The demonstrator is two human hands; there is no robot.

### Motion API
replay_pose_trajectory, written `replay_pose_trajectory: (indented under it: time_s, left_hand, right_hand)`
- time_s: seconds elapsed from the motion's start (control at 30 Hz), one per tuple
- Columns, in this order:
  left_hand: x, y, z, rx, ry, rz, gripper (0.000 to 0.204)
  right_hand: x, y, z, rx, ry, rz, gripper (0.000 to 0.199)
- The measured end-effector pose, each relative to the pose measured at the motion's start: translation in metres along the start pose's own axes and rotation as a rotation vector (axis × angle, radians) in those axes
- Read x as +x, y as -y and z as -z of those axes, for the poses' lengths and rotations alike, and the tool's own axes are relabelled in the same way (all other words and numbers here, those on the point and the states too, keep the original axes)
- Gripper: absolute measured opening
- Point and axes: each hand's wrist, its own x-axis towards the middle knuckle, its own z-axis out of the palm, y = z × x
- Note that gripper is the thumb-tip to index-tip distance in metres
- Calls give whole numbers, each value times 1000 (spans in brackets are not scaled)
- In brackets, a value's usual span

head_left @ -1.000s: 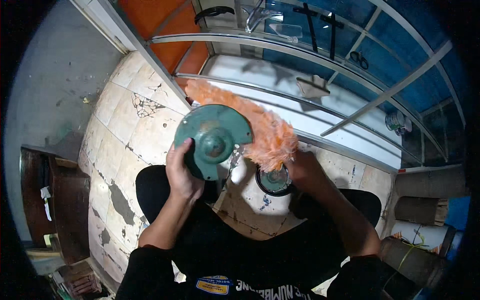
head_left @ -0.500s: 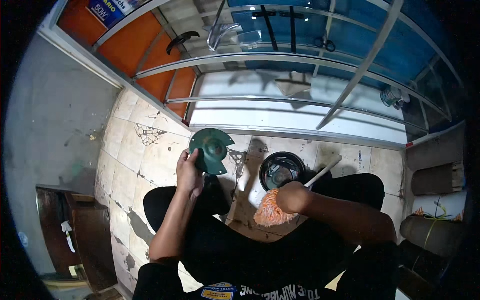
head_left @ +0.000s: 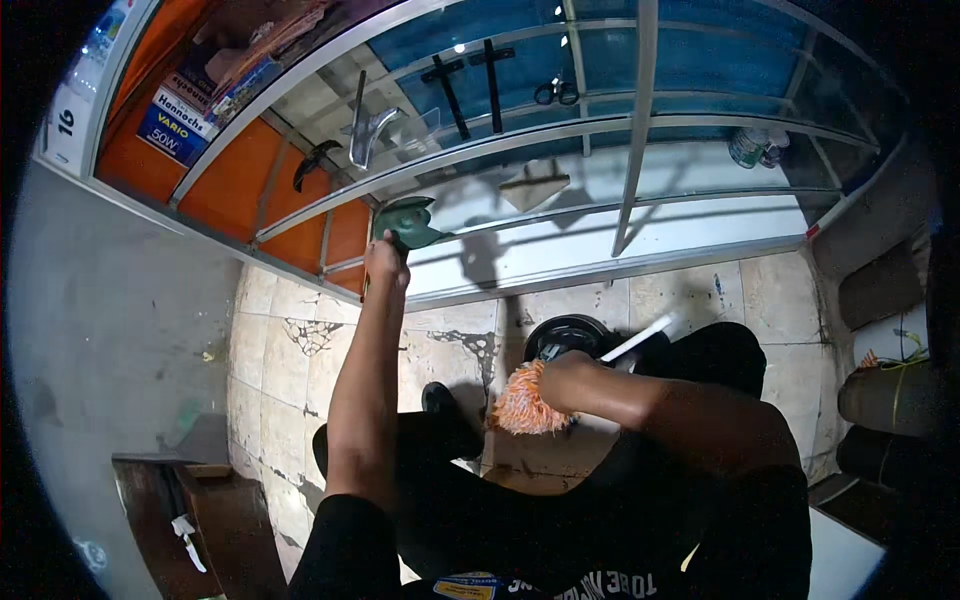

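Note:
My left hand (head_left: 386, 265) reaches forward to the front of the glass cabinet, its fingers closed on the near edge of a green disc-like plate (head_left: 408, 222) with a notched rim. The plate is tilted and lies level with the lower white shelf. Closer to my body, my right hand (head_left: 572, 383) grips a duster with a fluffy orange-and-white head (head_left: 524, 402), holding it right beside the fluff. Its pale handle (head_left: 642, 338) sticks out past the hand to the right. Just beyond that hand, a round black basin (head_left: 568, 328) stands on the floor, partly covered by it; its contents are unclear.
The metal-framed glass cabinet (head_left: 560, 262) spans the far side. Inside are a light triangular piece (head_left: 534, 186), cans (head_left: 752, 148), scissors (head_left: 556, 93) and black brackets (head_left: 492, 85). A wooden box (head_left: 225, 530) stands left, rolled brown bundles (head_left: 890, 405) right. Cracked tiles (head_left: 320, 335) cover the floor.
My left hand has carried the green plate forward from above the floor to the cabinet, tilting it. The right hand and duster have shifted slightly left. The view has swung too.

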Motion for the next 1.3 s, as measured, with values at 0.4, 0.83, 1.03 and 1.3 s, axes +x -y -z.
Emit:
replay_pose_trajectory:
  time_s: [0.4, 0.83, 1.03, 1.3]
  left_hand:
    - [46, 20, -40, 81, -298, 2, 24]
    - [12, 40, -27, 1271, -316, -380, 78]
    - [-89, 120, -12, 1114, -91, -929, 37]
    - [-174, 262, 62, 1548, 1627, -379, 27]
  right_hand:
    - [32, -1, -9, -45, 52, -54, 24]
    - [70, -4, -85, -346, -473, 309, 5]
    - [28, -4, -107, -370, -346, 228, 10]
    - [16, -6, -104, -64, -309, 234, 11]
